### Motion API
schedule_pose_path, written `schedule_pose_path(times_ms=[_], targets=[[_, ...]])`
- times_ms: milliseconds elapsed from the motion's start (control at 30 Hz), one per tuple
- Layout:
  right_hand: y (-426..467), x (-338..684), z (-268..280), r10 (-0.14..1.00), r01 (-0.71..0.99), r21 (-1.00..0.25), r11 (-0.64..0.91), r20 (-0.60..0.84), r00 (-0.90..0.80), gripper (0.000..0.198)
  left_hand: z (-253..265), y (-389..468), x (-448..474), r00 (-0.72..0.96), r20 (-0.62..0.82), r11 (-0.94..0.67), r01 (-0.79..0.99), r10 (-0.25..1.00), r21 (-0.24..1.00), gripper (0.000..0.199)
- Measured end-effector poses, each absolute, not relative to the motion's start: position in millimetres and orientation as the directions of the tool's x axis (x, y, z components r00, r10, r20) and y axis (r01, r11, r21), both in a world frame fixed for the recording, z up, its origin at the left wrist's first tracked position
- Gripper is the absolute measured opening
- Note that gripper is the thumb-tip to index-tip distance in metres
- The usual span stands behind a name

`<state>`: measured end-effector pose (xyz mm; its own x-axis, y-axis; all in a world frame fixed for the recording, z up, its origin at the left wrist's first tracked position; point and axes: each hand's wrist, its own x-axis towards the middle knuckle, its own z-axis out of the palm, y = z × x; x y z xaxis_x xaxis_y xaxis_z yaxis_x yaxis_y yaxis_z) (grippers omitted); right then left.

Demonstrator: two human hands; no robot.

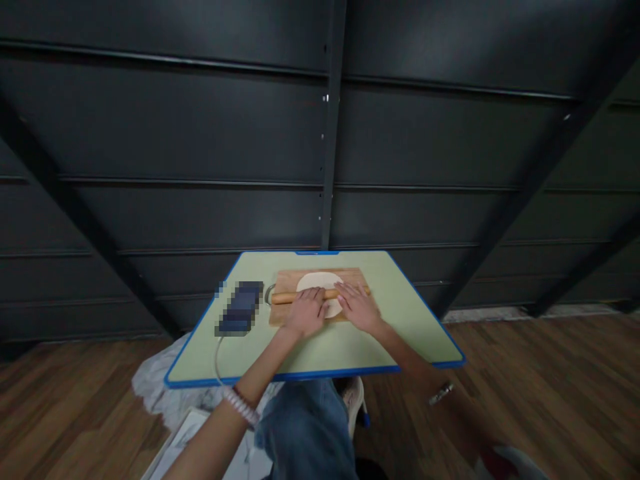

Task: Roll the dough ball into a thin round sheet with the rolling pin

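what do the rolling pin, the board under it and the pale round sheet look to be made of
Rolling pin: probably wood, smooth, from its even yellowish-brown colour. Board: likely wood, fairly matte, given its brown, faintly streaked surface. Pale round sheet: perhaps dough, from its soft, matte, off-white look, though fine texture isn't clear.

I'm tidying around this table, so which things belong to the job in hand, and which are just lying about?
In use:
- rolling pin, under the left hand and right hand
- dough
- wooden board
- table

Seemingly just lying about:
- blurred dark object
- cable
- crumpled plastic
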<state>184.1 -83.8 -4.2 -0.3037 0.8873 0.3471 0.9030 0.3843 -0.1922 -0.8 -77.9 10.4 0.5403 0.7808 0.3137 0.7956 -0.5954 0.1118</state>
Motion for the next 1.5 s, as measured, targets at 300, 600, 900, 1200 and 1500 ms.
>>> schedule_pose_path(times_ms=[300, 600, 900, 1200, 1500], targets=[[-101, 209, 0, 0.868, 0.791, -0.382, 0.478, 0.342, -0.359, 0.040, 26, -100, -6, 0.574, 0.264, -0.607, 0.793, 0.775, 0.057, 0.038], [-89, 220, -4, 0.888, 0.806, -0.389, 0.446, 0.303, -0.345, 0.042, 13, -105, -30, 0.424, 0.259, -0.432, 0.902, 0.868, -0.029, 0.049], [-50, 194, 1, 0.919, 0.891, -0.238, 0.386, 0.180, -0.350, 0.053, 4, -126, 5, 0.155, 0.321, -0.156, 0.987, 0.934, -0.023, 0.068], [21, 160, 5, 0.886, 0.886, -0.114, 0.450, 0.179, -0.427, 0.049, 2, -56, -13, 0.117, 0.324, -0.111, 0.993, 0.939, -0.037, 0.066], [87, 128, 6, 0.897, 0.879, -0.182, 0.441, 0.118, -0.426, 0.047, 1, 4, -38, 0.078, 0.222, -0.081, 0.997, 0.972, 0.007, 0.065]])
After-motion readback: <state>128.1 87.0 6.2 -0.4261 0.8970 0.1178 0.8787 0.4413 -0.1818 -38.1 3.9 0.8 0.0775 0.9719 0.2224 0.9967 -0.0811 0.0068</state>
